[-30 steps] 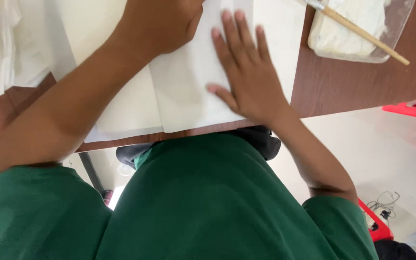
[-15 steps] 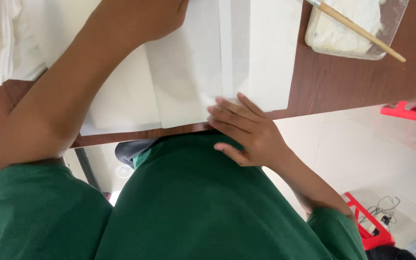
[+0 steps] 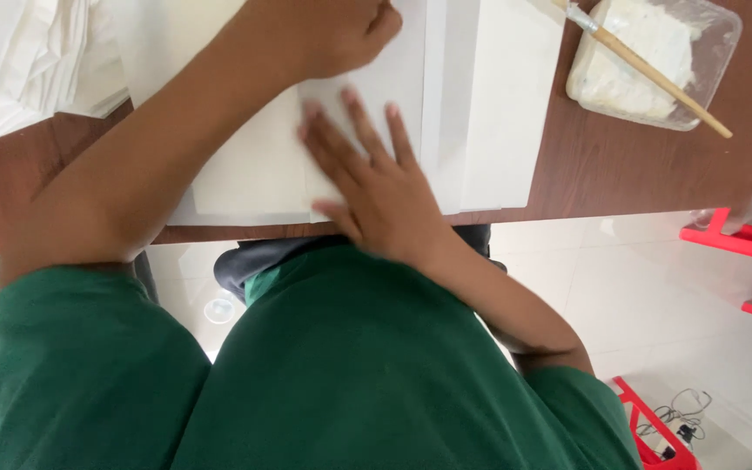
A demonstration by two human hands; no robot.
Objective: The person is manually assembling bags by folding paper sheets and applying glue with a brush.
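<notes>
White folded paper [image 3: 367,130] lies at the wooden table's [image 3: 620,165] near edge; right hand [image 3: 376,187] presses it flat, fingers spread, left hand [image 3: 332,35] clenched on it farther in; paste tray [image 3: 654,61] with brush [image 3: 646,65] near the far right corner

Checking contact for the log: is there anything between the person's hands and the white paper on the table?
Nothing visible. The right hand lies flat, fingers spread, directly on the white paper; the left hand presses on it farther up. The brush and plastic tray sit apart, to the right.
</notes>
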